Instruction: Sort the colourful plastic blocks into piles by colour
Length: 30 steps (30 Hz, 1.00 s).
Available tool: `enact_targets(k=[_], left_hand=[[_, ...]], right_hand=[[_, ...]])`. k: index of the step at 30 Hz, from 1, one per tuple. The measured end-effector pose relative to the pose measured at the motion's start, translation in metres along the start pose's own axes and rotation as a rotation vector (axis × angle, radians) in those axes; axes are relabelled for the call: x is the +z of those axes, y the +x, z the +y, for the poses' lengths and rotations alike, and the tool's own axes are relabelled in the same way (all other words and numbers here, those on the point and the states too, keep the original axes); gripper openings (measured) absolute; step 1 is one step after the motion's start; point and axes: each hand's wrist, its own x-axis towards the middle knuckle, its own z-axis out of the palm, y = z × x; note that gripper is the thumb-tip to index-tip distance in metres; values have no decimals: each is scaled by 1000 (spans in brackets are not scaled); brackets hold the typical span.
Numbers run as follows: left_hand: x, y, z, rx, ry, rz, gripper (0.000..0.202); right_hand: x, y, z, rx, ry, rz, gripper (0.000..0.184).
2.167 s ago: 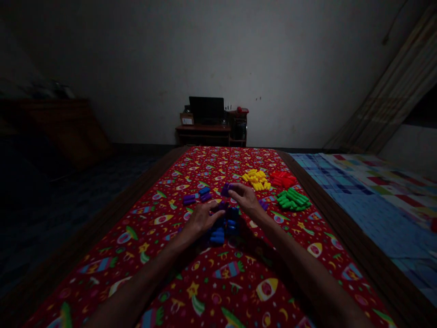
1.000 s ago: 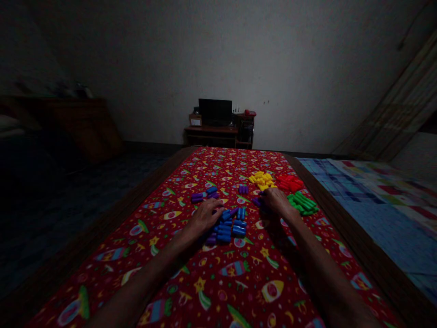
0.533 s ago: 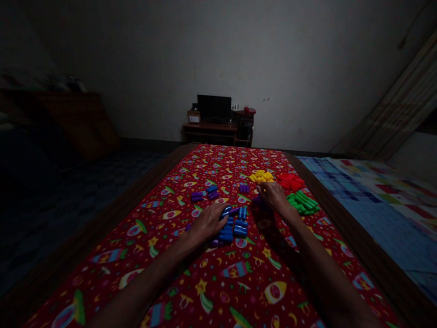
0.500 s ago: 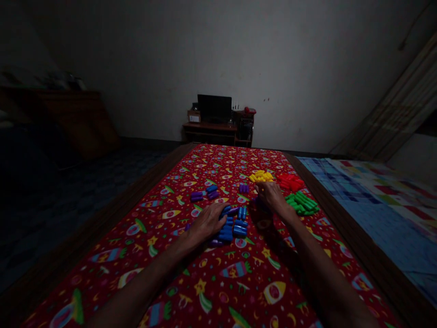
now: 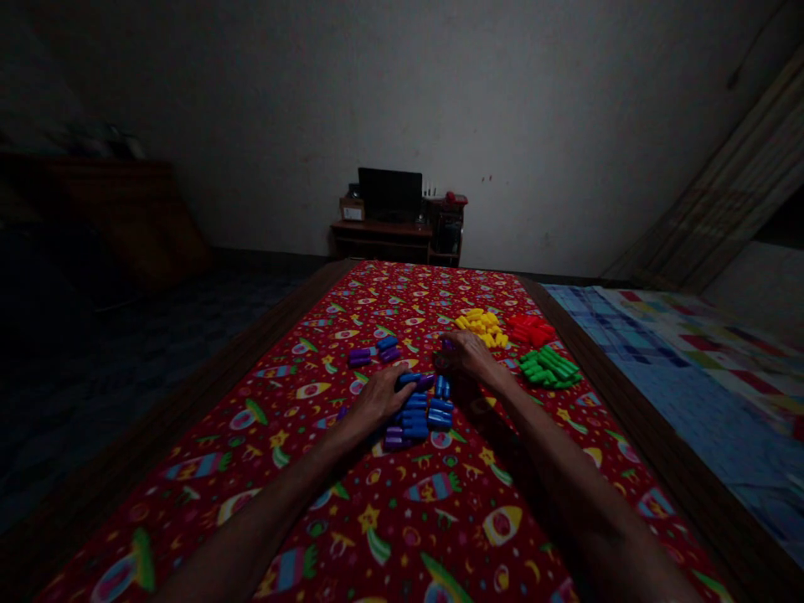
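My left hand (image 5: 377,400) lies at the upper left of a group of small blue plastic pieces (image 5: 414,419), with its thumb and fingers closed around a blue piece (image 5: 409,379). A purple piece (image 5: 426,382) sticks out beside that one. Farther forward, my right hand (image 5: 468,356) pinches at small purple plastic pieces (image 5: 446,344), partly hidden by its fingers. More purple pieces (image 5: 394,438) lie at the near edge of the blue group. Beyond the left hand, a few purple pieces (image 5: 360,358) lie beside a blue piece (image 5: 387,343).
Piles of yellow pieces (image 5: 481,322), red pieces (image 5: 531,330) and green pieces (image 5: 549,368) lie right of my right hand. A red patterned cloth (image 5: 433,544) covers the table. At the wall stands a desk (image 5: 380,237) with a monitor (image 5: 390,194).
My right hand has moved left from beside the yellow pile to the purple pieces. My left hand has shifted slightly, and more purple pieces show at the near edge of the blue group.
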Motion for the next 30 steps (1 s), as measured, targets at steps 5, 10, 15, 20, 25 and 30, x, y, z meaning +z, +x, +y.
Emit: enact_targets(k=[5,10,15,20,25,30], left_hand=[[-7,1,5,-38,-39,28,24],[-15,0,12,-73,-60,74,27],[-16,1,16,-5,-162,105,24],[-14,-1,24,56,-263,47,25],[-14,-1,16,30,-195,60,24],[-13,-1,-6,27,34,70,24]], right_hand=[[6,-49,15,-70,-20,37,33],[16,-78,19,-120,27,175,41],[-12,-68,-21,-198,305,281,35],[-25,-62,-61,-189,443,71,33],[-33,-67,-39,-85,364,49,29],[-38,-76,4,-47,220,-3,25]])
